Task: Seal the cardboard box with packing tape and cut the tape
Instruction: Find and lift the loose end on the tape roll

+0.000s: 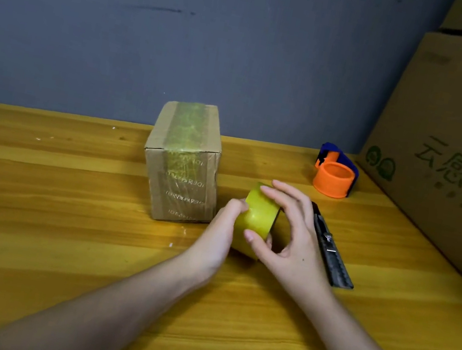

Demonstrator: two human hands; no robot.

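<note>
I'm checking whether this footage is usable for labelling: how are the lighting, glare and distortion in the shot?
Head view: dim, warm light; the table edge bows from wide-angle distortion. Soft glare shows on the tape roll held by the left hand and right hand, and on the tape over the cardboard box. The utility knife stays legible; box print is blurry.

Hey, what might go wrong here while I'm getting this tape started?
The knife lies right beside your right hand, so a careless reach might catch it. Both hands hold the tape roll, leaving the box unsteadied; it may slide when you press tape on.
</note>
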